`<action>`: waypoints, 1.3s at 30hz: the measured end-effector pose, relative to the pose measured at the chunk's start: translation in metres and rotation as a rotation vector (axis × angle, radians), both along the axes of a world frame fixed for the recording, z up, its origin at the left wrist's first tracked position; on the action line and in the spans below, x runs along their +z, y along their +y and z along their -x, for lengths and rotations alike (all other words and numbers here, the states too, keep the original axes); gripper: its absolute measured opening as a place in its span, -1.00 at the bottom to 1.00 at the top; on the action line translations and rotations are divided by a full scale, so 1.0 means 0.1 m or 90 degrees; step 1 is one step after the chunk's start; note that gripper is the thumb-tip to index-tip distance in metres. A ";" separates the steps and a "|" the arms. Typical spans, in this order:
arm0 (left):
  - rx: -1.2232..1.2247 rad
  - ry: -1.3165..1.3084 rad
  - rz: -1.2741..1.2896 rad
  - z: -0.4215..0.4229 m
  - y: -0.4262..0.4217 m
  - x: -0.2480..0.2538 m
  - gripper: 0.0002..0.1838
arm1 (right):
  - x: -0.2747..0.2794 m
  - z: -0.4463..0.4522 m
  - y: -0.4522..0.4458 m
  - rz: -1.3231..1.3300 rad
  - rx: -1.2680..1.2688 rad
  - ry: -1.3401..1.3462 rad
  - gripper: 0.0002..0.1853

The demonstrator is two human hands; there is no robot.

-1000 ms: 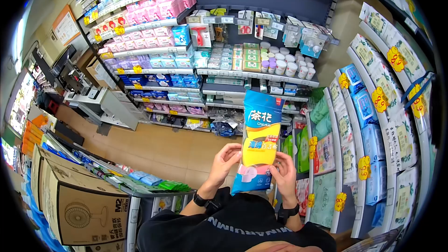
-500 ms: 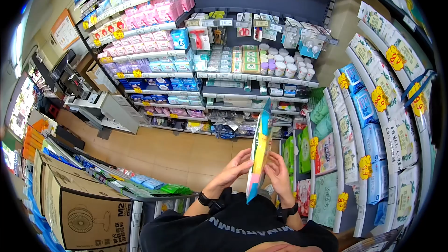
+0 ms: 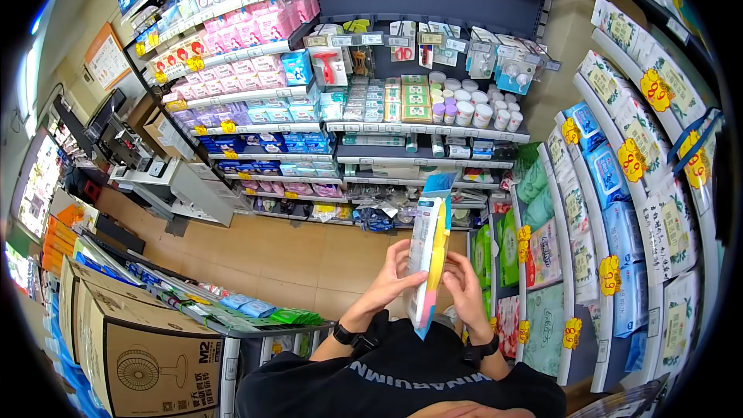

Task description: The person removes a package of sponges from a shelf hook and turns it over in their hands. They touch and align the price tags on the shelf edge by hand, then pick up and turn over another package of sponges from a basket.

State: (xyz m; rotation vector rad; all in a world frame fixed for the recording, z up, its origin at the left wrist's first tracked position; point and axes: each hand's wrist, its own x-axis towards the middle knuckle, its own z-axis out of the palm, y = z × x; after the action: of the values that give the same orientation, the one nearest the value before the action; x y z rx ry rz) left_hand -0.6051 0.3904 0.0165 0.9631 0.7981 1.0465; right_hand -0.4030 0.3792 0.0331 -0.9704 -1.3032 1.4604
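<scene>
A flat plastic packet, coloured white, yellow, pink and light blue, stands upright and nearly edge-on in front of my chest. What it contains cannot be made out. My left hand grips its left side, thumb pressed on the pale face and fingers curled behind. On the opposite side, my right hand holds the packet by its yellow and pink side, the fingers bent against it and partly hidden.
Ahead stands a shelf unit with white tubs and hanging cards. Tissue packs fill the shelves close on my right. At left are a fan carton, a low shelf and a white counter. Tiled floor lies between.
The packet has turned, so more of its pale left face now shows, and its top has dipped slightly. Both hands keep hold of it in nearly the same place.
</scene>
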 end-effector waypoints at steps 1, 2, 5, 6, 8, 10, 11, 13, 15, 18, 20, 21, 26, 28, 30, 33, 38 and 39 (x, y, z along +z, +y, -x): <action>0.028 0.044 -0.025 0.00 0.00 -0.04 -0.02 | 0.02 0.00 0.00 -0.006 -0.018 0.038 -0.44; 0.055 0.087 -0.050 -0.01 0.00 -0.06 -0.01 | 0.03 0.00 0.00 -0.012 -0.037 0.076 -0.42; 0.111 0.103 -0.032 -0.02 0.00 -0.05 -0.05 | 0.07 -0.01 -0.02 -0.050 -0.042 0.073 -0.33; 0.109 0.105 -0.030 -0.02 -0.01 -0.01 -0.05 | 0.05 -0.01 -0.02 -0.031 -0.057 0.067 -0.28; 0.141 0.064 -0.018 -0.02 -0.03 0.09 -0.16 | 0.03 -0.02 -0.01 -0.019 -0.077 0.079 -0.28; 0.161 0.052 -0.025 0.00 -0.01 0.05 -0.25 | 0.04 -0.04 0.01 -0.008 -0.115 0.088 -0.33; 0.185 0.038 -0.031 0.00 -0.01 0.04 -0.32 | 0.02 -0.06 0.02 -0.008 -0.118 0.090 -0.33; 0.199 0.032 -0.040 0.02 -0.02 0.05 -0.39 | -0.02 -0.09 0.04 0.014 -0.148 0.111 -0.38; 0.218 0.024 -0.048 0.02 -0.04 0.07 -0.45 | -0.02 -0.11 0.05 0.013 -0.152 0.103 -0.45; 0.242 0.036 -0.050 0.03 -0.06 0.10 -0.48 | -0.03 -0.13 0.06 0.044 -0.121 0.117 -0.49; 0.228 0.025 -0.034 0.04 -0.07 0.11 -0.48 | -0.02 -0.12 0.05 0.064 -0.136 0.130 -0.53; 0.230 0.026 -0.034 0.04 -0.06 0.11 -0.48 | -0.03 -0.12 0.05 0.065 -0.134 0.131 -0.53; 0.130 0.014 -0.005 0.09 -0.04 0.08 -0.45 | -0.04 -0.14 0.06 0.044 -0.149 0.121 -0.57; 0.117 0.020 0.000 0.11 -0.04 0.05 -0.46 | -0.05 -0.15 0.06 0.047 -0.147 0.125 -0.57; 0.105 0.025 0.006 0.11 -0.05 0.05 -0.48 | -0.06 -0.15 0.06 0.050 -0.144 0.129 -0.57; 0.121 0.035 0.003 0.09 -0.05 0.09 -0.51 | -0.06 -0.16 0.06 0.046 -0.141 0.119 -0.56; 0.120 0.047 -0.008 0.10 -0.05 0.11 -0.53 | -0.05 -0.15 0.06 0.045 -0.152 0.130 -0.56; 0.120 0.047 -0.008 0.10 -0.04 0.11 -0.53 | -0.05 -0.16 0.06 0.044 -0.152 0.130 -0.56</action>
State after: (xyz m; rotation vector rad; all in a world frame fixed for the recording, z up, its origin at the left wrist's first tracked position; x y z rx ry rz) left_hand -0.6149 0.3863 0.0279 0.9555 0.9585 1.1846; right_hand -0.3875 0.3850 0.0280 -0.9585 -0.9601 1.3860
